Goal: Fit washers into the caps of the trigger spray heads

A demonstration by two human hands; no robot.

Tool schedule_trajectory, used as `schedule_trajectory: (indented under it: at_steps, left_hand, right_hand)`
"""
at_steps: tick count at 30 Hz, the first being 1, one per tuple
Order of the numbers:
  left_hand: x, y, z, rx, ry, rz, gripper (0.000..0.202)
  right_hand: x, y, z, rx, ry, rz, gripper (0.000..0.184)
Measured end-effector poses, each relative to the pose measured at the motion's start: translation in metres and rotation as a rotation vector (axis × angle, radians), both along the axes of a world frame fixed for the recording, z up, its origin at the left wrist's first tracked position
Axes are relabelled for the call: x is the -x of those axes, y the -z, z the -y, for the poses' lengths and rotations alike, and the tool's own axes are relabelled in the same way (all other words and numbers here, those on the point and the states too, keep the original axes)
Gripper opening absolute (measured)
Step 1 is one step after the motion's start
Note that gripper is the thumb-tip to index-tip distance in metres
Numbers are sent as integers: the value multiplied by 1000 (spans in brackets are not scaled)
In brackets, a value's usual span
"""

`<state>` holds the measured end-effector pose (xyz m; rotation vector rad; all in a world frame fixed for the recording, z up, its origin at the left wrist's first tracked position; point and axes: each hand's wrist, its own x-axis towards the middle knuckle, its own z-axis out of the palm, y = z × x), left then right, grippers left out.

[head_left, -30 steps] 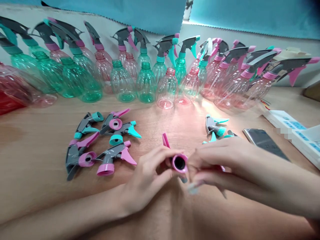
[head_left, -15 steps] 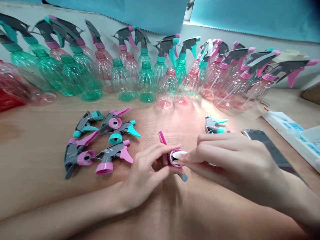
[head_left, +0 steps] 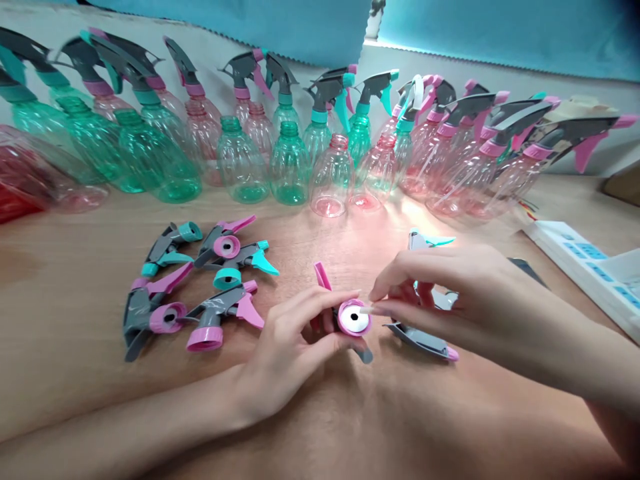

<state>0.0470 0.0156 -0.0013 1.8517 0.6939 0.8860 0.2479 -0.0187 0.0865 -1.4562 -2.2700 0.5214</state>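
Observation:
My left hand [head_left: 287, 347] is closed round a grey and pink spray head [head_left: 365, 355], its pink collar [head_left: 342, 328] turned up toward me. Inside that collar lies a flat white washer [head_left: 354, 327] with a dark hole in the middle. My right hand [head_left: 445, 287] is just right of the collar, holding nothing. Its thumb tip reaches the collar's edge, and the index fingertip is slightly apart from the thumb. Under and beside the right hand lie a grey and pink spray head [head_left: 420, 338] and a teal-trimmed one [head_left: 415, 240], both partly covered.
On the left lie several loose spray heads, among them a pink-collared one [head_left: 205, 337] and a teal-collared one [head_left: 170, 248]. Green bottles [head_left: 290, 167] and pink bottles [head_left: 331, 177] line the back, many with spray heads on. At right are a white power strip [head_left: 575, 257] and a dark phone [head_left: 529, 270].
My right fingers have lifted from inside the collar and drawn back slightly, uncovering the white washer lying flat in it. The left hand keeps its hold on the spray head.

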Motion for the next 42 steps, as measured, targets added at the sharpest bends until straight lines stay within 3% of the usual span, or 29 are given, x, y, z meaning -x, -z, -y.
schedule_trajectory:
  at_steps: [6,20,25,35,42]
  left_hand:
    - [0,2,1,21,13,-5,29]
    - [2,2,0,-202,65,-63,31]
    - [2,1,-1,-186,95,-86,29]
    - [2,1,-1,-179,106,-91,30]
    - [2,0,0,-152,120,-126,30]
  right_hand:
    - [-3,8,-9,5,-78,43,4]
    - [-3,10,-4,47,-136,28,7]
    - [2,16,-3,50,-171,-12,13]
    - [2,11,-2,39,-86,52,10]
    - [1,14,0,-15,-130,44,11]
